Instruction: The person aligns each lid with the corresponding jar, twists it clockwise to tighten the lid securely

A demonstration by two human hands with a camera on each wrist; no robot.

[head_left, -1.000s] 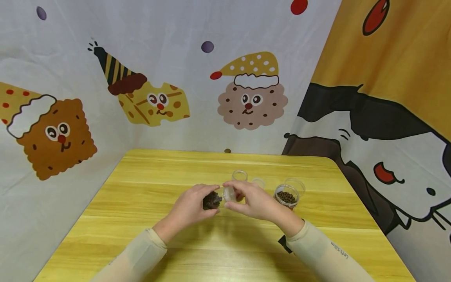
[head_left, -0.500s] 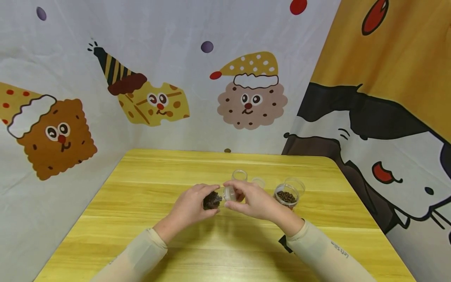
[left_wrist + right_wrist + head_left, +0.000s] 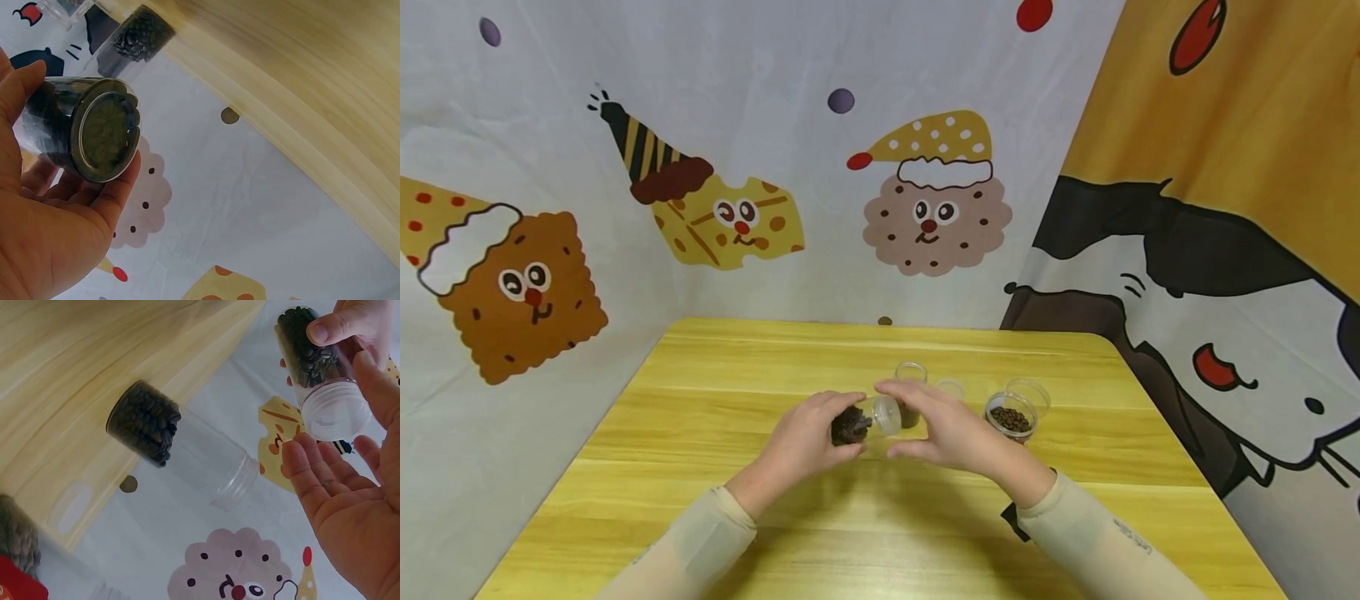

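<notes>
My left hand (image 3: 808, 433) grips a clear jar (image 3: 850, 427) part-filled with dark beans, tipped on its side. A translucent screw lid (image 3: 886, 415) sits on the jar's right end. In the left wrist view the jar's round base (image 3: 107, 134) faces the camera, thumb above and fingers curled beneath. My right hand (image 3: 947, 425) is spread around the lid end with its fingers apart. The right wrist view shows a gap between the right fingers (image 3: 300, 465) and the lid. Behind the hands stands an uncapped clear jar (image 3: 150, 428) of dark beans.
On the wooden table (image 3: 715, 367), a loose translucent lid (image 3: 951, 388) lies behind the right hand. Farther right stands a jar of brown beans (image 3: 1011, 419), with a clear round rim (image 3: 1037, 393) showing behind it. A cartoon-printed cloth (image 3: 760, 67) hangs behind the table.
The right fingers, pinching the lid earlier, have come off it and spread open, and the right hand has shifted slightly right. The left hand and its jar are nearly unmoved.
</notes>
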